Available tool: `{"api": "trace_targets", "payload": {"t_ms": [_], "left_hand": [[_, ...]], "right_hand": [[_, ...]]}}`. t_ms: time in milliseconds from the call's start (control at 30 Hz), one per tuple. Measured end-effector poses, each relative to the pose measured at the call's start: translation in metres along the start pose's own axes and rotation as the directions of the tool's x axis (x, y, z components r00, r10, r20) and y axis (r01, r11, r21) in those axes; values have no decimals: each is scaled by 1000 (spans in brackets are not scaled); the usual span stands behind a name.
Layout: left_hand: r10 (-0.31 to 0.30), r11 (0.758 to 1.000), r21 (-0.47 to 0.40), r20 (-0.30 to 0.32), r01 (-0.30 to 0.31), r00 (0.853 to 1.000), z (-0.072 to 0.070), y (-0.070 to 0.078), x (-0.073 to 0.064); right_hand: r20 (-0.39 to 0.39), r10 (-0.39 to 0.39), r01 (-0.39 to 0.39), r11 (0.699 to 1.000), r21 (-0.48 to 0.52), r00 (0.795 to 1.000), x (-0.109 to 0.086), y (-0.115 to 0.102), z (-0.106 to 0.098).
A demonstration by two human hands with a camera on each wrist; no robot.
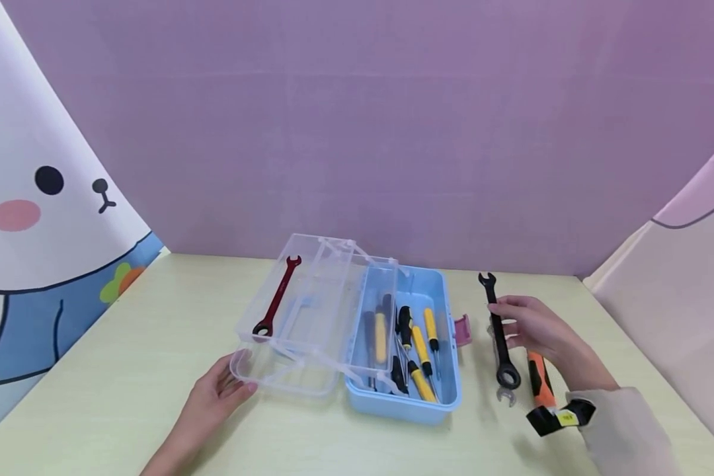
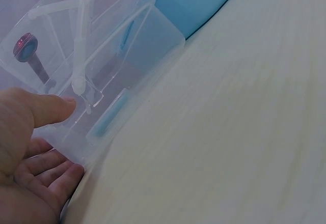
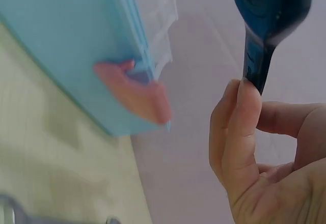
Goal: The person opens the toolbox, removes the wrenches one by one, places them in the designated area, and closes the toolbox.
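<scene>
The right hand [image 1: 529, 324] pinches a black wrench [image 1: 500, 340] by its shank between thumb and fingers. The wrench is raised above the right-hand part of the table [image 1: 125, 330], its open jaw towards the far edge and its ring end towards the near edge. Beneath it, a silver wrench [image 1: 506, 397] lies on the table, mostly hidden. An orange-and-black handle [image 1: 538, 377] lies just beside, nearer the right edge and partly behind the right wrist.

The left hand [image 1: 214, 396] holds the near left corner of a clear plastic upper section [image 1: 318, 330], thumb on one side and fingers on the other. This section is folded out to the left of a blue toolbox [image 1: 401, 410] and partly overlaps its left rim. A red wrench [image 1: 281, 297] lies within the clear section, tilted, near its left edge.

The toolbox stands open at mid-table. It contains yellow-handled screwdrivers [image 1: 419, 344] and a black-handled tool [image 1: 405, 324], among others partly obscured by clear plastic. A pink latch [image 1: 462, 330] projects from its right side. A purple backdrop [image 1: 357, 132] rises behind the table's far edge.
</scene>
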State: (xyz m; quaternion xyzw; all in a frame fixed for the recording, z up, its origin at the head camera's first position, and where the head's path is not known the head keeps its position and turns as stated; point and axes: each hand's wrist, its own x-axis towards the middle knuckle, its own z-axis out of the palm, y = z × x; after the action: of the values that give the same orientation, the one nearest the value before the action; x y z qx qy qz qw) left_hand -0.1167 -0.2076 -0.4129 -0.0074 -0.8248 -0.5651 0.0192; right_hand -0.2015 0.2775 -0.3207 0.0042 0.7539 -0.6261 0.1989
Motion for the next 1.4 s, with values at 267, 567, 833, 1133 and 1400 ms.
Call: {"api": "trace_targets", "payload": {"t_ms": [267,567,833,1133,1400], "left_hand": [[24,1000,-20,0,-24,1000,0,-1,1],[32,999,-19,6,-32,999,2,-1,3],[19,1000,-17,13,-18,1000,1,0,4],[-4,1000,15,5,4,1000,-2,0,1],[9,1000,18,3,-9,1000,-2,0,1]], "right_hand": [[-7,0,0,1000,-2,1000,-7,18,-24],[-30,36,-36,999,14,999,-17,37,-49],[-74,58,-62,996,-57,996,-26,47,-67],[-143,120,-134,987,-92,982,-33,66,-81],[-188,149,-175,976,-131,971,-35,76,-94]]}}
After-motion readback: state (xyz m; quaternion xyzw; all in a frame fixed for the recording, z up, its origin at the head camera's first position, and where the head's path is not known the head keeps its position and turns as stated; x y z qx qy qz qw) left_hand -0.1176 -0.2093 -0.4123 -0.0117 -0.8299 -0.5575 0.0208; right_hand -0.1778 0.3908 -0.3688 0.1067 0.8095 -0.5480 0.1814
